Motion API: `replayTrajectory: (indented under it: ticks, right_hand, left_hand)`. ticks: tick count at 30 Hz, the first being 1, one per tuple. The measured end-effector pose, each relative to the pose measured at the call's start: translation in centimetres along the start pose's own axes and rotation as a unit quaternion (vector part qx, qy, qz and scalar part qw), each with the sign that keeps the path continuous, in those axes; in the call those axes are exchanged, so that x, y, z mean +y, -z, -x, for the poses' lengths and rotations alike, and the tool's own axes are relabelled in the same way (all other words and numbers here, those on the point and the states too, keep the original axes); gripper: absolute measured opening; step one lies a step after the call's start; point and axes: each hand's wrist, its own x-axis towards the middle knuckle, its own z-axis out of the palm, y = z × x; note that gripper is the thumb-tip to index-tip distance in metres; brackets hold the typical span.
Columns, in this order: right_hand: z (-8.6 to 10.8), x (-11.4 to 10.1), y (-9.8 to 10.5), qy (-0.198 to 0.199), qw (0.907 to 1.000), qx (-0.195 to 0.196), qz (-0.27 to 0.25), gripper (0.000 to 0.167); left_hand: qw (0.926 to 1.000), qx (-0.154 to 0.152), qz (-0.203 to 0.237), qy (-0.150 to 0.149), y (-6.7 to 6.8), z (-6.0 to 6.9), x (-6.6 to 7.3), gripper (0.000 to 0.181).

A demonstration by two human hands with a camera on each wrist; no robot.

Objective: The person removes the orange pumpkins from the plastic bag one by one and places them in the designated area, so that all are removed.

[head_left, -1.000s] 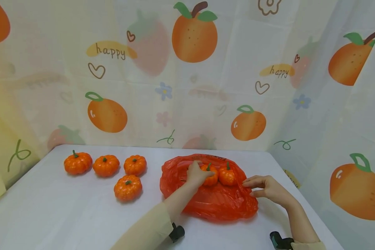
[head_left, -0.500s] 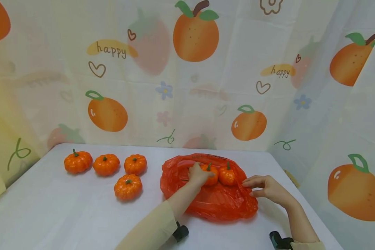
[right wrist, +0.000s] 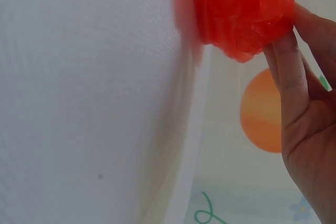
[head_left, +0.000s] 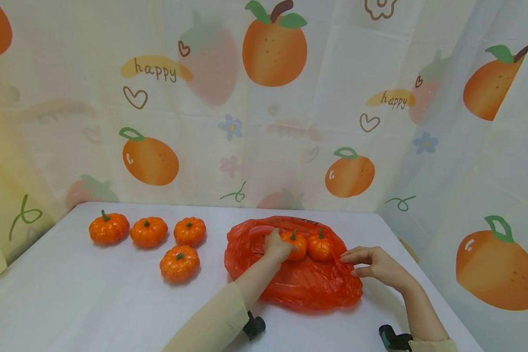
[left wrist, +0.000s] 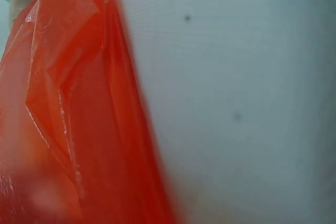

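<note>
A red plastic bag (head_left: 308, 286) lies on the white table with its mouth spread upward. Two small orange pumpkins with green stems sit inside it: one pumpkin (head_left: 297, 240) at the middle, partly behind a thumb, and another pumpkin (head_left: 320, 248) on its right. My left hand (head_left: 277, 248) reaches into the bag, thumb stretched toward the middle pumpkin. Its palm side and most fingertips are hidden. At the bag's right edge, my right hand (head_left: 380, 264) pinches the plastic between fingers and thumb; in the right wrist view this hand (right wrist: 310, 103) meets the bag (right wrist: 244, 11).
Several more pumpkins stand left of the bag: a tall-stemmed pumpkin (head_left: 108, 229) at the far left, a pumpkin (head_left: 148, 232) beside it, a pumpkin (head_left: 189, 231), and a nearer pumpkin (head_left: 179, 264). A fruit-printed curtain (head_left: 264, 161) hangs behind the table (head_left: 92, 303).
My left hand has shifted very slightly within the bag, and its thumb has drawn in a little. The right hand, the bag and the pumpkins look nearly still.
</note>
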Motion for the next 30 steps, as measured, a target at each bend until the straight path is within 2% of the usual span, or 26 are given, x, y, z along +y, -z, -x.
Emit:
replayTrajectory:
  ticks: [9, 16, 21, 30]
  right_hand:
    - [0.1, -0.1, 0.0, -0.005, 1.0000, 0.000, -0.006, 0.034]
    - [0.1, -0.3, 0.1, -0.004, 1.0000, -0.002, -0.007, 0.034]
    - [0.2, -0.3, 0.1, 0.000, 1.0000, 0.000, -0.007, 0.034]
    - [0.2, -0.3, 0.1, 0.003, 1.0000, 0.002, -0.003, 0.034]
  left_hand:
    - [0.9998, -0.012, -0.014, -0.003, 0.0, -0.1, -0.1, 0.070]
    - [0.9998, -0.015, -0.008, 0.013, 0.2, 0.0, -0.2, 0.068]
    - [0.9999, -0.013, -0.009, 0.001, 0.3, 0.1, -0.1, 0.064]
    - [0.9979, -0.058, 0.025, 0.015, 1.1, 0.1, -0.2, 0.068]
